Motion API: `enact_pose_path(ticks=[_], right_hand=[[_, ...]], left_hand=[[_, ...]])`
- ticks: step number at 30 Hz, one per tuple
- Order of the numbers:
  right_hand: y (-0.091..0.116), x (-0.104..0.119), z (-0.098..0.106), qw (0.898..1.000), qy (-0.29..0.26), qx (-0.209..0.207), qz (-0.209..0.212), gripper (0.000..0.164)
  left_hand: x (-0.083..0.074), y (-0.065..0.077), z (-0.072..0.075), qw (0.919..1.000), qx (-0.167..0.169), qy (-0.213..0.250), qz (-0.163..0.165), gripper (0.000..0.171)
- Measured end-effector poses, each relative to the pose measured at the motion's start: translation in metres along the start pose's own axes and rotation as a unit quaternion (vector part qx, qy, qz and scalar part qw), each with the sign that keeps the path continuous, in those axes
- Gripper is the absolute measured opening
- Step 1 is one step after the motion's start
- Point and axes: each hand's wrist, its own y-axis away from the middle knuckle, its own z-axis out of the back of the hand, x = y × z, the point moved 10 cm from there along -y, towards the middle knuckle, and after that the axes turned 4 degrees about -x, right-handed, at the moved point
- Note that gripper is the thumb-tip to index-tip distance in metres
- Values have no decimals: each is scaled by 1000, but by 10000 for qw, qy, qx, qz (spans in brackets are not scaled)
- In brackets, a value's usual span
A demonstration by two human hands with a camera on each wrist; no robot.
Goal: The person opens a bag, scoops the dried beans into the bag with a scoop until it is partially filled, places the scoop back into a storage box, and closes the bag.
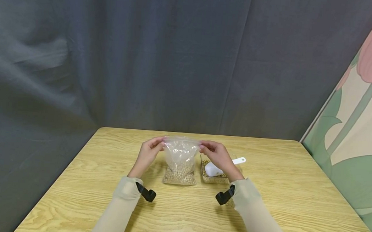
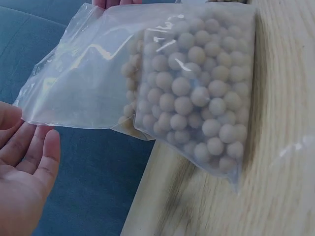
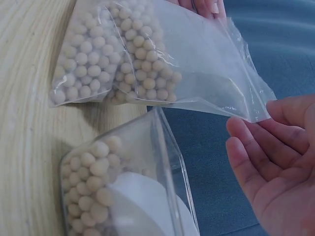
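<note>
A clear zip bag (image 1: 180, 161) stands upright on the table, its lower half filled with small round beige balls (image 2: 197, 93). At the bag's top left corner, my left hand (image 1: 149, 151) pinches the edge between thumb and fingers. My right hand (image 1: 217, 155) pinches the opposite top corner, as the right wrist view also shows. Between the two hands the top of the bag is stretched out flat. Just under the right forearm sits a clear box (image 1: 215, 180) of the same balls, with a white scoop (image 1: 214, 170) lying in it, handle over the rim.
The wooden table (image 1: 113, 161) ends at a dark grey curtain (image 1: 176, 65) behind the bag. On the right stands a panel (image 1: 357, 133) with a painted flower. A small black camera is strapped to each wrist.
</note>
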Motion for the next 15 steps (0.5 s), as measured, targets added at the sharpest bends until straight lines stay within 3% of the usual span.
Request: enact_pose_path(ticks=[7, 15], right_hand=[[1, -2, 0, 9989, 404, -169, 179, 44], [6, -8, -2, 9996, 289, -17, 22, 48]], left_hand=[[8, -1, -2, 9989, 157, 442, 57, 39], [16, -1, -5, 9984, 299, 448, 158, 46]])
